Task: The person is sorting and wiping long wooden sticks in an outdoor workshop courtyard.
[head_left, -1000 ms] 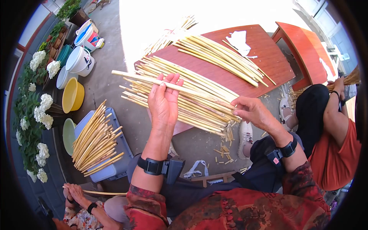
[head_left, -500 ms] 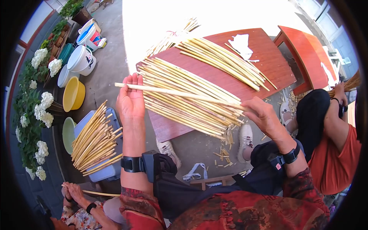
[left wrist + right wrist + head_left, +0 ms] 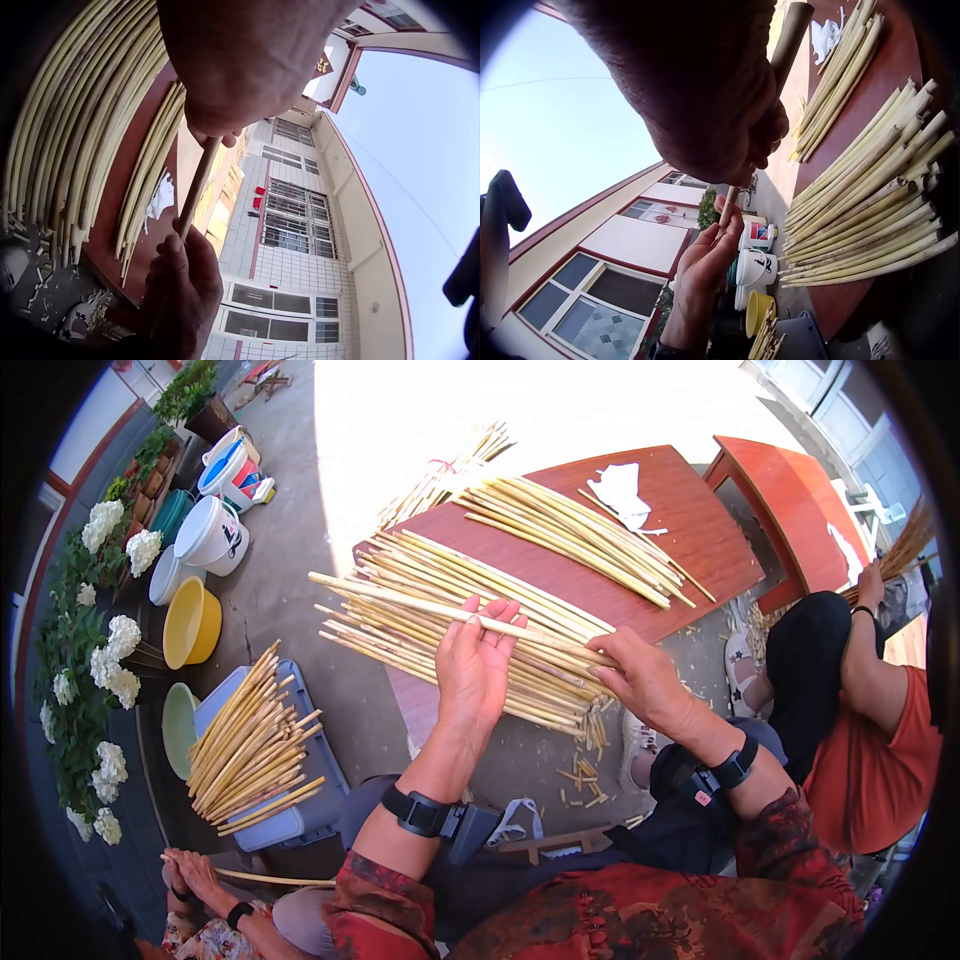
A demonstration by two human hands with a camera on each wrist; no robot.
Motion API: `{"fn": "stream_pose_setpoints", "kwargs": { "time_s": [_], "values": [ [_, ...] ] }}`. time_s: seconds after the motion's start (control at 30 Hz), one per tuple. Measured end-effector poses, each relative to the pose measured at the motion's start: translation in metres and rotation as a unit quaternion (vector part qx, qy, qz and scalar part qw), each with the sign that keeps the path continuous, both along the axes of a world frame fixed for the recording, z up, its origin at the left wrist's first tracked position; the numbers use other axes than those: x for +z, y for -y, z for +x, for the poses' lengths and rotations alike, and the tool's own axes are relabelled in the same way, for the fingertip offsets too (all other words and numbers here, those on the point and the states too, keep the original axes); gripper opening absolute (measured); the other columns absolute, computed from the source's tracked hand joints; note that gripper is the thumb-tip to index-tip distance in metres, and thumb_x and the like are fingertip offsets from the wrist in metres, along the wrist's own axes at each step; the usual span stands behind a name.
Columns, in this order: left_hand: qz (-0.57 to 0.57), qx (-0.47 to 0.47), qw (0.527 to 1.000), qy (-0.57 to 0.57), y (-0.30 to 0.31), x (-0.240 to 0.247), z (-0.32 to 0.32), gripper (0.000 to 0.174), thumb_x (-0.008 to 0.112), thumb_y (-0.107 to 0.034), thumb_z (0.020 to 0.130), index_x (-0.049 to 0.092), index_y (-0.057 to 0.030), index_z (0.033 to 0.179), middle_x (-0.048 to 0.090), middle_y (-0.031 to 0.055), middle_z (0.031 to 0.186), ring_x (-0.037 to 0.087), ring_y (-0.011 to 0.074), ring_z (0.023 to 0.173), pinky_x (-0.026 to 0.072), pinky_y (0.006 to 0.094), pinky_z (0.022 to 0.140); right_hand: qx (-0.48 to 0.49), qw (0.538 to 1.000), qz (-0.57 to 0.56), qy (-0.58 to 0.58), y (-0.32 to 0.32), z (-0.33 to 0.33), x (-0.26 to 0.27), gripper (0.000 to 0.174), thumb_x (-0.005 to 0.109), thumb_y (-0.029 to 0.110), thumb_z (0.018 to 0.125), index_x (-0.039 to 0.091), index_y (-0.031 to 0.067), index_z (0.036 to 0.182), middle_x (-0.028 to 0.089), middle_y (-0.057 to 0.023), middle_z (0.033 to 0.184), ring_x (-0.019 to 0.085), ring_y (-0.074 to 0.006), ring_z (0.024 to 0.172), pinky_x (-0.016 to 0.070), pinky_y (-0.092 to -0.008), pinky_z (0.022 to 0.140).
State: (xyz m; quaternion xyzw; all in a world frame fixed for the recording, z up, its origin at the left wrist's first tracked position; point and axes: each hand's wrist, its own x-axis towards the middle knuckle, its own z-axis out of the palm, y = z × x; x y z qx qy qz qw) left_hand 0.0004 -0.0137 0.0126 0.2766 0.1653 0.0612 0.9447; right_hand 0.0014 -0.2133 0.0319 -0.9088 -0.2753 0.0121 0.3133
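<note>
A pale peeled stick (image 3: pixel 385 595) slants across the head view above a bundle of similar sticks (image 3: pixel 400 650). My left hand (image 3: pixel 475 670), palm up, holds it near the middle between thumb and fingers. Its right end is pinched by my right hand (image 3: pixel 650 680), thumb and fingertips together. The left wrist view shows the stick (image 3: pixel 199 187) running down to my right hand (image 3: pixel 187 281). Seen from the right wrist, my left hand (image 3: pixel 705 266) has its thumb and fingers around the stick (image 3: pixel 730 206).
Another bundle (image 3: pixel 570 535) and a white cloth (image 3: pixel 620 495) lie on the red-brown table (image 3: pixel 690 490). Sticks rest on a blue-grey bin (image 3: pixel 315 810) at left, near a yellow basin (image 3: pixel 192 622) and buckets. Cut pieces litter the floor. Two other people sit at the sides.
My left hand went left toward the stick's far end, then came back right to near its middle. My right hand stays at the right end, shifted slightly left.
</note>
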Motion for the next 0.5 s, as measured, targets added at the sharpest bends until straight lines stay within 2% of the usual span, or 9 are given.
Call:
{"fn": "stream_pose_setpoints", "kwargs": {
  "time_s": [0.1,0.17,0.23,0.33,0.43,0.5],
  "values": [
    [-0.006,0.021,1.000,0.003,-0.018,0.006,0.010,0.033,0.035,-0.005,0.088,0.030,0.0097,0.117,0.045,0.0206,0.103,0.047,0.0312,0.101,0.0372,0.0464,0.096,0.013,0.998,0.051,-0.034,0.003,0.001,0.000,0.023,0.058,0.010,0.077,0.055,0.0046,0.099,0.057,-0.0136,0.085,0.055,-0.0314,0.082,0.0449,-0.0343,0.067],
    [-0.040,0.113,0.992,0.028,-0.052,0.007,0.020,0.033,0.034,-0.005,0.088,0.029,0.0099,0.117,0.045,0.0189,0.099,0.048,0.0288,0.096,0.0393,0.0446,0.094,-0.002,0.996,0.083,-0.031,0.010,0.002,0.009,0.020,0.059,0.009,0.076,0.057,0.0051,0.095,0.057,-0.0119,0.081,0.056,-0.0289,0.079,0.0447,-0.0332,0.066],
    [-0.038,0.175,0.983,0.035,-0.085,0.011,0.025,0.030,0.034,-0.005,0.088,0.033,0.0102,0.114,0.044,0.0175,0.098,0.047,0.0271,0.095,0.0394,0.0446,0.094,0.004,0.998,0.056,-0.018,0.029,0.012,0.017,0.021,0.060,0.007,0.074,0.057,0.0046,0.095,0.056,-0.0113,0.081,0.055,-0.0274,0.078,0.0442,-0.0322,0.066],
    [-0.049,0.206,0.977,0.032,-0.103,0.010,0.024,0.029,0.033,-0.004,0.088,0.034,0.0096,0.113,0.044,0.0166,0.098,0.047,0.0264,0.096,0.0394,0.0446,0.094,0.013,0.999,0.031,0.004,0.036,0.020,0.017,0.023,0.062,0.004,0.071,0.058,0.0046,0.094,0.055,-0.0103,0.080,0.055,-0.0255,0.076,0.0436,-0.0310,0.065],
    [-0.029,0.187,0.982,0.020,-0.083,0.002,0.024,0.027,0.033,-0.005,0.089,0.035,0.0088,0.112,0.044,0.0165,0.098,0.048,0.0266,0.095,0.0393,0.0446,0.094,0.014,0.997,0.034,0.066,0.031,0.019,0.020,0.022,0.062,0.007,0.071,0.059,0.0093,0.092,0.054,-0.0077,0.076,0.055,-0.0243,0.072,0.0443,-0.0316,0.062],
    [-0.021,0.129,0.991,0.027,-0.050,0.007,0.017,0.031,0.034,-0.006,0.089,0.030,0.0079,0.117,0.045,0.0182,0.100,0.048,0.0292,0.098,0.0389,0.0452,0.094,-0.002,0.996,0.021,0.087,0.026,0.016,0.021,0.022,0.062,0.006,0.071,0.058,0.0098,0.092,0.053,-0.0075,0.074,0.055,-0.0243,0.071,0.0445,-0.0319,0.061]
  ]
}}
